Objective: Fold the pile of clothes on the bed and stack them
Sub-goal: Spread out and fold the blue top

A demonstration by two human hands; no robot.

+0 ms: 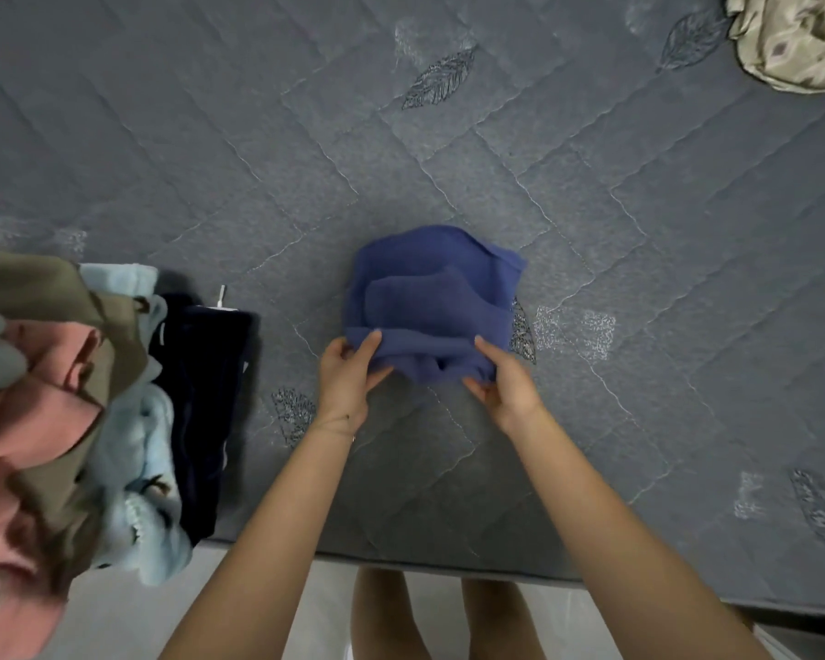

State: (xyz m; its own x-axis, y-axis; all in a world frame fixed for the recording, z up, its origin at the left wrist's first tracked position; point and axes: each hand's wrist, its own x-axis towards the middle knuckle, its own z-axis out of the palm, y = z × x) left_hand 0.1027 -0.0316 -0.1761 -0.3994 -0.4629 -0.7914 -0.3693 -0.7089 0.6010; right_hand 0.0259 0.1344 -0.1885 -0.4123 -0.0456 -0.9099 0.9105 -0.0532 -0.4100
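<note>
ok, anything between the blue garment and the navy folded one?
Nothing visible: only grey quilted mattress lies between the blue knit garment and the dark navy folded garment. Left hand and right hand pinch the blue one's near edge.

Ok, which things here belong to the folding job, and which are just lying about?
In the job: blue garment, pinched by left hand and right hand; clothes pile; bed.
Lying about: patterned cloth, crumpled far off to the right, untouched; possibly laundry too.

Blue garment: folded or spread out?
Partly folded: the blue garment lies in a compact layered bundle on the bed, with the left hand and right hand pinching its near edge.
</note>
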